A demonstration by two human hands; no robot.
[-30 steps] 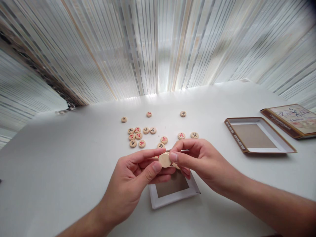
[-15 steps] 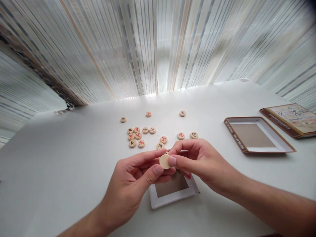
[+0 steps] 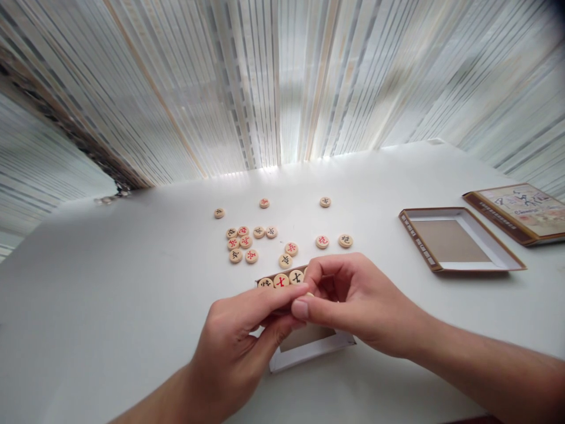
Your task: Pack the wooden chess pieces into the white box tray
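Note:
Over a small open box (image 3: 309, 357) my left hand (image 3: 247, 335) and my right hand (image 3: 353, 300) meet fingertip to fingertip. Both are closed around a round wooden Chinese chess piece (image 3: 311, 294); only a pale sliver of it shows between the fingers, and its face is hidden. Along the box's far side lies a row of pieces, among them a red-marked one (image 3: 281, 281) and a black-marked one (image 3: 296, 277). My hands cover the middle of the box and the row's right end. Just beyond the row, another black-marked piece (image 3: 285, 261) lies on the table.
More red and black pieces lie scattered on the white table (image 3: 132, 306), with a cluster (image 3: 241, 242) left of centre. At right sit an open box tray (image 3: 459, 241) and a printed lid (image 3: 521, 212). Striped curtains (image 3: 282, 82) hang along the table's far edge.
The pale blank side of the held piece has turned out of sight. My left fingers have closed in and dropped lower, and the row of pieces in the box has come into view.

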